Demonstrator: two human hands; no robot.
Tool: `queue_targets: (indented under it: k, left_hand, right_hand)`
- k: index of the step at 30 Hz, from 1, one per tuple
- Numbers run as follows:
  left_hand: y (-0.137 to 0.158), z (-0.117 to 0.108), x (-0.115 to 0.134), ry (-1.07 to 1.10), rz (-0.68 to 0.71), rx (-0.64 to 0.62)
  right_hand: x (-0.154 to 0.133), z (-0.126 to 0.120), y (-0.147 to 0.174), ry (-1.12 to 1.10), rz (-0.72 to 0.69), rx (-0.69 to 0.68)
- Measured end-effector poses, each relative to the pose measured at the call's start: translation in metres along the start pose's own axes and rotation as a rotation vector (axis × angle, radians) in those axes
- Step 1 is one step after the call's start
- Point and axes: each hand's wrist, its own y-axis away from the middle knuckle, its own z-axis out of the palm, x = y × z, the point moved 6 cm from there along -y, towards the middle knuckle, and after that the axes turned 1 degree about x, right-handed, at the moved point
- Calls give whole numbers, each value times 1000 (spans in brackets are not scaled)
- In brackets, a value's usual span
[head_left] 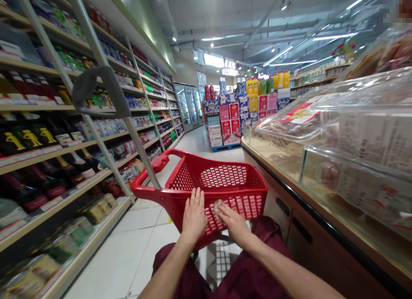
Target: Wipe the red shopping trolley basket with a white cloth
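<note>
Laying left hand (195,213), fingers straight, on the near side of the red cart (234,194); holding a pale wad (218,208) against it in half-curled right hand (233,221). Hemmed, left to right, by bottle-filled shelves (48,157), white floor tiles (144,234), stacked boxes (229,121) beyond, wooden counter (309,213) close alongside.

On the floor (148,226), the cart (225,194) stands between shelves (35,107) on the left and a table (289,188) bearing packages (370,119) on the right. Both hands (195,213) lie at its near side. Beyond it, bottles (252,85) top stacked boxes (230,119), with fridges (189,104) farther back, to their left.
</note>
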Motion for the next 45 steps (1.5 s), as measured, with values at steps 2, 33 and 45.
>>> queue_targets:
  k: [2,33,45]
  left_hand:
    - [0,0,0,3,3,1]
    - [0,-4,-3,-14,-7,-6]
    - [2,-1,-1,-44,-18,21]
  right_hand:
    - [-4,-1,-2,-7,-6,17]
    - [78,-35,-3,89,258,83]
    - [94,-50,7,65,411,38]
